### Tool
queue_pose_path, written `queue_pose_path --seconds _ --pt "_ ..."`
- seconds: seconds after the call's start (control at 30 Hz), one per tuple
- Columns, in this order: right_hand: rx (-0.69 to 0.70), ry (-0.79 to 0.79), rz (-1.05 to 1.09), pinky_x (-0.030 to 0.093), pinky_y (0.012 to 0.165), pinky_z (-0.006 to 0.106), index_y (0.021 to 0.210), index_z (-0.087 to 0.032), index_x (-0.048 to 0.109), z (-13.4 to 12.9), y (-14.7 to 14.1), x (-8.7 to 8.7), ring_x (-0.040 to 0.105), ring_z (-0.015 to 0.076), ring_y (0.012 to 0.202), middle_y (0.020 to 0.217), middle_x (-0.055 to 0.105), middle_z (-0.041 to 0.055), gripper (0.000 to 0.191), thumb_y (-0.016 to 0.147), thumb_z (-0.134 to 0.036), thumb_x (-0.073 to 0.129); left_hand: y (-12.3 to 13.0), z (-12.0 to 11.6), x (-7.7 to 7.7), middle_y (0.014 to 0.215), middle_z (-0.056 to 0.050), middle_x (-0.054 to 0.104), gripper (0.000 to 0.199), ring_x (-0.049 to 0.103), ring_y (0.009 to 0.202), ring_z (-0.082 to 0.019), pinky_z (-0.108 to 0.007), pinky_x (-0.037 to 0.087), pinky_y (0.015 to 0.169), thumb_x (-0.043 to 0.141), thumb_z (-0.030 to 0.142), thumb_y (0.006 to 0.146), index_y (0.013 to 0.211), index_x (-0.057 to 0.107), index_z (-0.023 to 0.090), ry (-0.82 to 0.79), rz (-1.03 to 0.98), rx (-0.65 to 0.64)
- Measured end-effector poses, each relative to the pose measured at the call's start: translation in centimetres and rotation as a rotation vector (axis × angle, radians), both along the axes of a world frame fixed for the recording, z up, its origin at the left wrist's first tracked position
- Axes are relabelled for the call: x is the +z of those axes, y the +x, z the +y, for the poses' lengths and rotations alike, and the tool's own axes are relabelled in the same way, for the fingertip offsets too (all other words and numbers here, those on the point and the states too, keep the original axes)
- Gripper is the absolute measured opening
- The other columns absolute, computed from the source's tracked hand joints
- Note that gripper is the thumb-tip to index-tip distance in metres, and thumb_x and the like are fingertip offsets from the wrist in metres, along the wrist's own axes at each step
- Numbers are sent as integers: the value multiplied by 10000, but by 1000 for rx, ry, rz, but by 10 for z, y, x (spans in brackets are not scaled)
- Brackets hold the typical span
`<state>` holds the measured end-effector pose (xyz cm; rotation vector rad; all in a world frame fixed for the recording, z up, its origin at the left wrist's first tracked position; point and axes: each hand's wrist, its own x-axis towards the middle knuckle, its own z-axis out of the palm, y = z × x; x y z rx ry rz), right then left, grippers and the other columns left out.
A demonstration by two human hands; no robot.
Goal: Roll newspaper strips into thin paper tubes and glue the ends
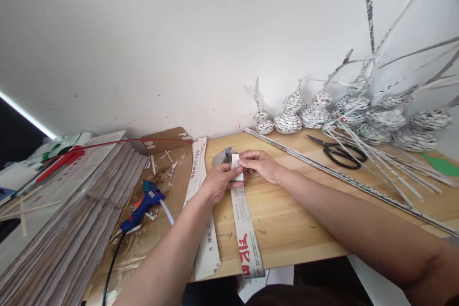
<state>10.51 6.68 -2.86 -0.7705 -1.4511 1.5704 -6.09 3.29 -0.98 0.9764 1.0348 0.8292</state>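
Observation:
A long newspaper strip (pixel 245 224) with red print runs from my hands down over the table's front edge. My left hand (pixel 221 181) pinches the strip near its far end, fingers closed round it. Just to the right, my right hand (pixel 260 163) has its thumb and fingertips closed on the top end of the same strip. Behind my left hand sits a small crumpled grey thing (pixel 223 155), partly hidden. A stack of similar paper strips (pixel 208 244) lies to the left of the held strip, partly covered by my left forearm.
At left are a blue glue gun (pixel 143 207) on stained cardboard (pixel 172 146) and a tall newspaper stack (pixel 82 215). On the right lie black scissors (pixel 344 153), long paper rods (pixel 322 170) and thin paper sticks (pixel 387 167). Woven paper gourds (pixel 288 122) line the wall.

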Motion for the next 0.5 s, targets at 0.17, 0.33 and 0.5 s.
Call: queue_pose_path --seconds 0.17,0.33,0.5 --pt "-10 -12 -42 342 495 219 779 -135 697 -4 -1 5 492 82 534 638 613 2 298 720 -427 683 0 -3 3 818 -84 669 335 628 731 -144 -224 529 643 752 376 653 851 703 110 28 16 -37" --pt "-72 -39 -29 309 459 207 726 -133 693 -4 -2 3 443 65 487 592 604 -7 294 704 -426 697 4 -7 4 773 -78 669 356 630 695 -157 -282 540 674 749 395 644 850 695 110 91 88 5" --pt "-94 4 -49 286 436 204 748 -125 698 -4 -1 4 415 61 468 586 601 -4 302 702 -424 699 6 -9 5 727 -71 658 325 618 655 -150 -258 525 612 740 389 646 807 688 111 133 180 57"
